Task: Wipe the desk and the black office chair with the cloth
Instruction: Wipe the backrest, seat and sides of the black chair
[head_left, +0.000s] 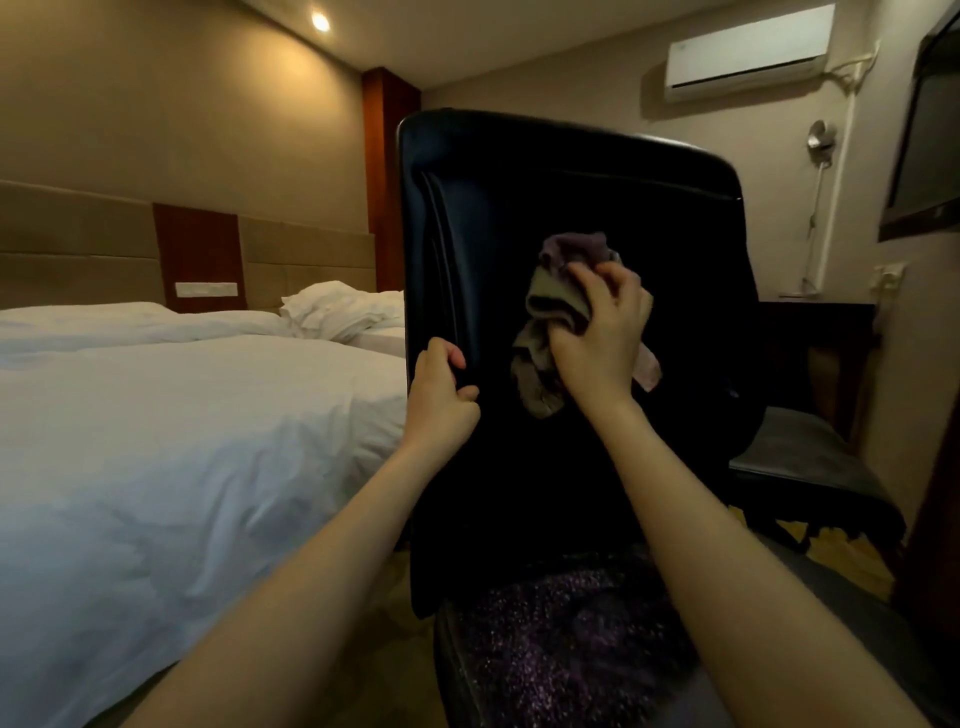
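My right hand (602, 338) presses a bunched cloth (545, 306) against the back of the black office chair (519, 197). My fingers are curled round the cloth, gripping it in a crumpled wad. Grey-green and purplish folds spill out above and below my knuckles, and a pale corner shows at the right of my wrist. The cloth sits about mid-height on the backrest, right of its centre.

My left hand (441, 384) holds the left edge of the backrest, fingers wrapped round the padded rim and thumb on the near face. The backrest surface is smooth, dark and slightly glossy, with a raised seam running down its left side and another line across the top. It stands tilted a little to the right.

Below my forearms lies a dark fabric with purple glitter (561, 639); I cannot tell what it belongs to.

To my left is a bed (182, 415) with a rumpled white cover, just beside the chair, and white pillows (337, 306) near a padded beige headboard (78, 234) with a reddish wood panel (200, 249). A recessed ceiling light (320, 22) glows above. On the right wall hang a white air conditioner (748, 52), a metal wall lamp (821, 140) and a dark television (930, 145). The desk (815, 317) stands dark against that wall, behind the chair's right side, and a grey cushioned seat (800, 457) is in front of it.
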